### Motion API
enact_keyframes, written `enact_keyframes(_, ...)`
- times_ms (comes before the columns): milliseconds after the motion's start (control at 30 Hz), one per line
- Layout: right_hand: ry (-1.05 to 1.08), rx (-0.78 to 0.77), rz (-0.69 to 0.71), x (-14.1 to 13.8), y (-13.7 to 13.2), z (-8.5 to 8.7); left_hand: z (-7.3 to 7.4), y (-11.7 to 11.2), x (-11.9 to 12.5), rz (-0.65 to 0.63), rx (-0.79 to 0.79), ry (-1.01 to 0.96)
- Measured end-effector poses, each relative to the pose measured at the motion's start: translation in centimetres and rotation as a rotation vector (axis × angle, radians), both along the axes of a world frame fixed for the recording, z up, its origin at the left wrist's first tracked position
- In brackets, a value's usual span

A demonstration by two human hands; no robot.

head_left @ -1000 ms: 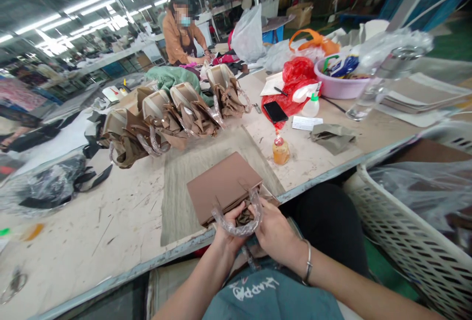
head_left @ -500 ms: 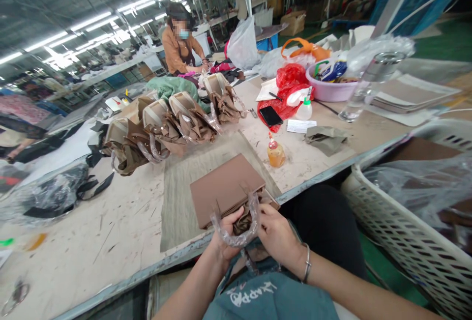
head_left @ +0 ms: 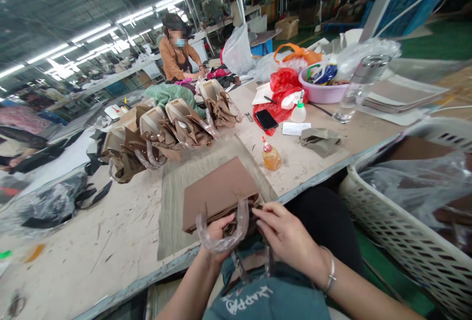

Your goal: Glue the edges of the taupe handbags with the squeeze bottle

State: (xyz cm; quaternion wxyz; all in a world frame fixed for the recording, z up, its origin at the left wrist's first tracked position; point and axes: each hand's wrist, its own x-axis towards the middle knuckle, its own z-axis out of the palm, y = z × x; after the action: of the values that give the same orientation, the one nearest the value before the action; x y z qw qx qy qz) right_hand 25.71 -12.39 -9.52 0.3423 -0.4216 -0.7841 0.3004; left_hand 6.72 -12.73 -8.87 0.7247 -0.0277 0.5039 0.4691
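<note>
A brown handbag (head_left: 221, 187) lies on its side at the table's near edge, its open end facing me and crumpled brown material showing inside. Its clear-plastic-wrapped handle (head_left: 224, 246) arches over my left hand (head_left: 216, 236), which grips the opening with the thumb on top. At the opening's right corner, my right hand (head_left: 285, 231) pinches the edge with its fingertips; the other fingers are partly hidden. Beneath the bag is a greyish mat (head_left: 171, 212). Several similar brown bags (head_left: 188, 126) with wrapped handles stand in a row behind it.
An orange-filled glue bottle (head_left: 271, 157), a black phone (head_left: 266, 120) and a green-capped bottle (head_left: 298, 112) stand or lie to the right. Beyond are a purple basin (head_left: 320, 93) and a clear tumbler (head_left: 356, 96). A white basket (head_left: 398, 212) is beside me. A co-worker (head_left: 173, 57) works across the table.
My right hand has drawn back slightly to the right, its fingers straighter at the bag's corner. The bag and my left hand appear a little further left as the view shifts.
</note>
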Motion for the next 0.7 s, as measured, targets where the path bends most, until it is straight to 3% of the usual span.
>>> enact_keyframes(67, 0.069, 0.038, -0.147, 2.8, 1.5, -1.0, 0.7, -0.9, -1.9, 0.005, 0.051, -0.003)
enact_keyframes(167, 0.052, 0.038, -0.403, 6.6, 5.1, -4.1, 1.3, -2.7, -4.8, 0.053, 0.184, -0.067)
enact_keyframes(233, 0.034, -0.018, -0.463, 7.8, 8.0, -6.3, 1.3, -4.0, -6.3, 0.089, 0.255, -0.067)
enact_keyframes(333, 0.013, -0.032, -0.448, 7.4, 11.8, -8.5, 1.1, -5.7, -7.8, 0.131, 0.343, 0.001)
enact_keyframes(433, -0.075, -0.05, -0.442, 5.7, 14.2, -8.9, 0.8, -7.1, -8.6, 0.208, 0.396, 0.029)
enact_keyframes(600, -0.178, -0.091, -0.434, 3.7, 15.8, -8.9, -0.5, -8.6, -9.3, 0.319, 0.403, -0.019)
enact_keyframes(700, -0.21, -0.051, -0.499, 3.2, 16.6, -9.3, -1.4, -8.9, -9.4, 0.305, 0.468, -0.03)
